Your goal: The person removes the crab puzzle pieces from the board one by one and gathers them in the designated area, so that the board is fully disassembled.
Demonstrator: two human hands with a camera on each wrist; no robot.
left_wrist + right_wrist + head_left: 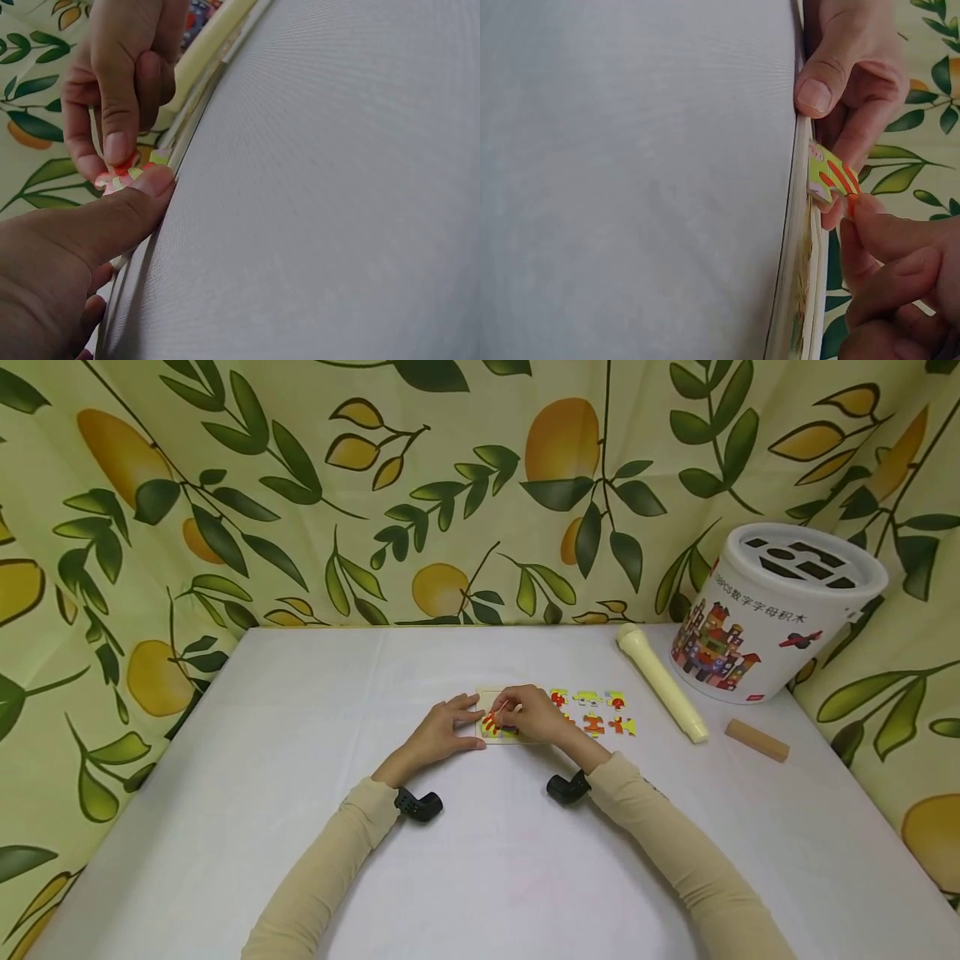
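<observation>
A small jigsaw board with a pale wooden rim lies flat on the table. My left hand rests at its left side, thumb by the near corner and fingers fairly straight along the edge. Over the board, my right hand pinches a jigsaw piece between thumb and fingertips. That piece is yellow-green with red stripes and stands tilted in the right wrist view. Part of the board is hidden under the right hand. Several loose jigsaw pieces lie just right of it in two rows.
A cream-coloured stick with a rounded head lies to the right of the pieces. Beside it are a wooden block and a big white tub with a slotted lid. A fruit-patterned curtain hangs behind the white table.
</observation>
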